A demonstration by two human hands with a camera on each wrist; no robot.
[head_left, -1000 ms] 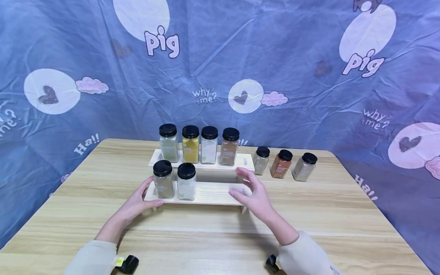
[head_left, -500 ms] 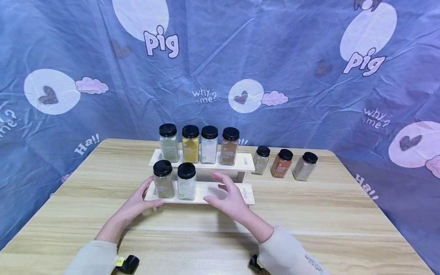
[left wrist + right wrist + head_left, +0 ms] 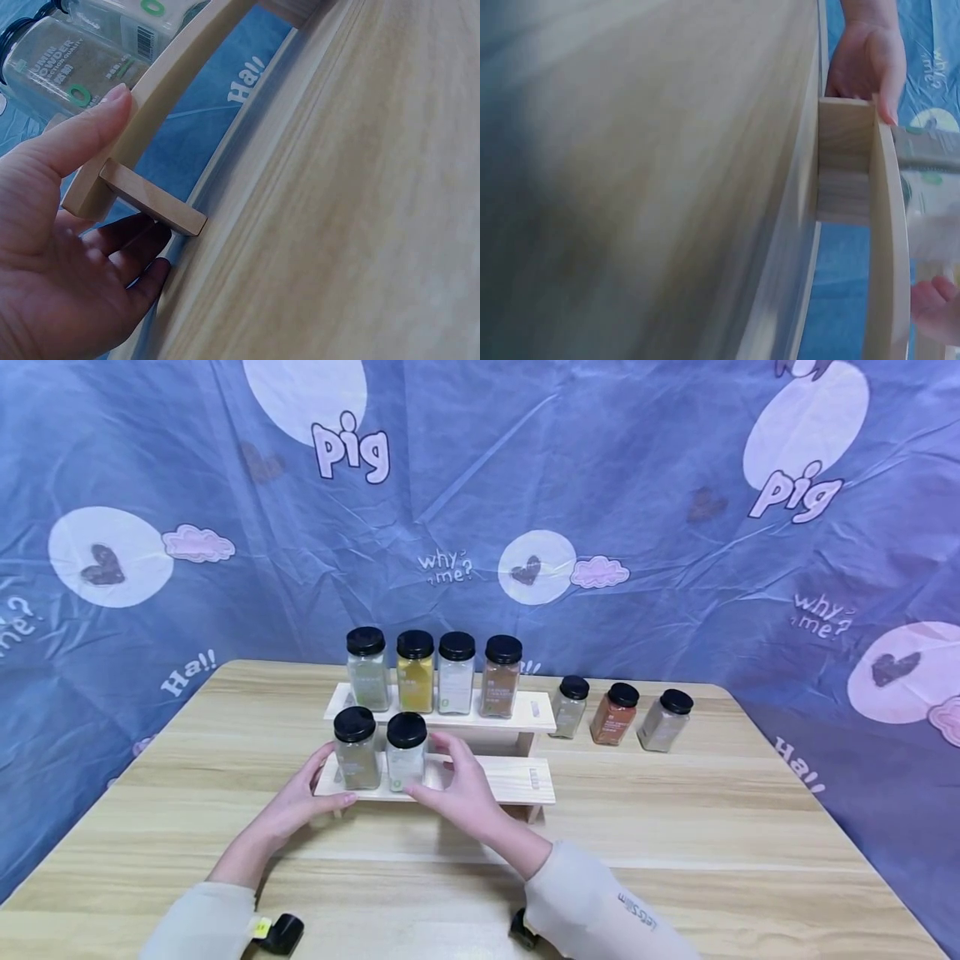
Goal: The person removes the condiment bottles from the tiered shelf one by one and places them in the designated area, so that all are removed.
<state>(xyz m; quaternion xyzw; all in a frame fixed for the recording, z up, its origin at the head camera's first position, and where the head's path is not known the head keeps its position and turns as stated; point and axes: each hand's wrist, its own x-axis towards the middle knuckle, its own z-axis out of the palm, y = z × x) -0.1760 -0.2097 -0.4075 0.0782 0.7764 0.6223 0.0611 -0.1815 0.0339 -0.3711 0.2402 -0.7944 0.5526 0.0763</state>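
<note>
A two-tier wooden spice rack (image 3: 487, 777) stands on the table. My left hand (image 3: 296, 803) grips the left end of its lower shelf, thumb on the front edge and fingers curled beneath, as the left wrist view shows. Two black-lidded spice jars stand on that shelf: a grey-brown one (image 3: 357, 767) beside the left hand and a white one (image 3: 405, 768) to its right. My right hand (image 3: 468, 797) reaches around the white jar's right side, thumb in front and fingers behind, not closed on it. Its fingertips (image 3: 934, 296) show in the right wrist view.
Jars of pale green (image 3: 368, 681), yellow (image 3: 416, 681), white (image 3: 455, 681) and brown (image 3: 501, 685) spice line the upper shelf. Right of the rack, three more jars stand on the table (image 3: 675, 827), a reddish one (image 3: 613, 718) in the middle. A blue printed cloth (image 3: 450, 485) hangs behind.
My right hand has moved left along the lower shelf, from its right end to the white jar. The left hand, rack and jars have stayed in place.
</note>
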